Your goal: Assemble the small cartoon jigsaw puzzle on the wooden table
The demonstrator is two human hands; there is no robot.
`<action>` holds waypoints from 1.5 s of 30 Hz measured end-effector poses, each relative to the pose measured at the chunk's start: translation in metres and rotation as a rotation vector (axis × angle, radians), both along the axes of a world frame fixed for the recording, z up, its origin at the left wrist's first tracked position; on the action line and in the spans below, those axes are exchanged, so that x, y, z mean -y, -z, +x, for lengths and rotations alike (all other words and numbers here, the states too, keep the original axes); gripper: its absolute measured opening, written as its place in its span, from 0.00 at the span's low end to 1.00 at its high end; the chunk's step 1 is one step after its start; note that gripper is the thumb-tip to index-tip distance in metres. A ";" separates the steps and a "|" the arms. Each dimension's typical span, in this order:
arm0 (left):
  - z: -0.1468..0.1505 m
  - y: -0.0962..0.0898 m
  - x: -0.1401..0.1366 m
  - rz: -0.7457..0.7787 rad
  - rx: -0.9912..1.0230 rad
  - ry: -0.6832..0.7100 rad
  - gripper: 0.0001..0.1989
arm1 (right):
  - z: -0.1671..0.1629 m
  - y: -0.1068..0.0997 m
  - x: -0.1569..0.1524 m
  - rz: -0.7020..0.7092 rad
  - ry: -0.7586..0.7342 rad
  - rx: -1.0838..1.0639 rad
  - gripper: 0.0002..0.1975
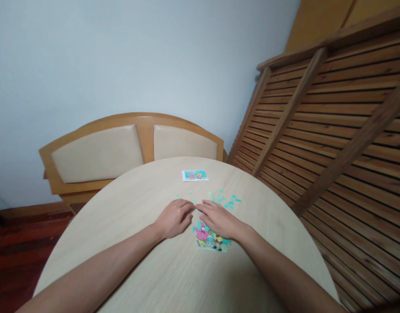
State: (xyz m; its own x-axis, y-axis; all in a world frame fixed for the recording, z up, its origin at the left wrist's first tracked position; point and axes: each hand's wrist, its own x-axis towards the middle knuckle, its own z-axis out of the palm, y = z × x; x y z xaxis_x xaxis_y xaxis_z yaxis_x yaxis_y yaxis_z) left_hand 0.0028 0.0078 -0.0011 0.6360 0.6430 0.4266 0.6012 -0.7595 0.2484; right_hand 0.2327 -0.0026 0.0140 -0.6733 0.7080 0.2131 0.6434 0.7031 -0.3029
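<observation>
Over the middle of the round table, my left hand (176,218) has its fingers bent and drawn together, pointing right. Whatever may be between its fingertips is too small to make out. My right hand (221,219) reaches in from the other side, its fingers stretched out to the left and its thumb apart. The fingertips of both hands meet or nearly meet. Below and partly under my right hand lies a partly assembled jigsaw puzzle (209,238) with pink and yellow cartoon figures. Loose green puzzle pieces (231,201) are scattered just beyond my right hand.
A picture card (195,175) with similar cartoon figures lies near the far side of the table (137,278). Behind the table stands a wooden headboard (144,134) with cream panels. A slatted wooden frame (317,117) leans along the right.
</observation>
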 end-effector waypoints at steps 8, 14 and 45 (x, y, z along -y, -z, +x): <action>0.000 -0.003 0.001 0.013 -0.102 0.031 0.13 | 0.015 -0.011 0.036 -0.202 0.015 0.047 0.43; 0.000 -0.004 0.001 -0.030 -0.072 -0.012 0.07 | 0.027 -0.010 0.026 -0.239 0.056 0.071 0.37; -0.002 0.006 0.015 -0.302 0.144 0.077 0.13 | 0.032 -0.003 0.015 -0.209 0.077 0.042 0.35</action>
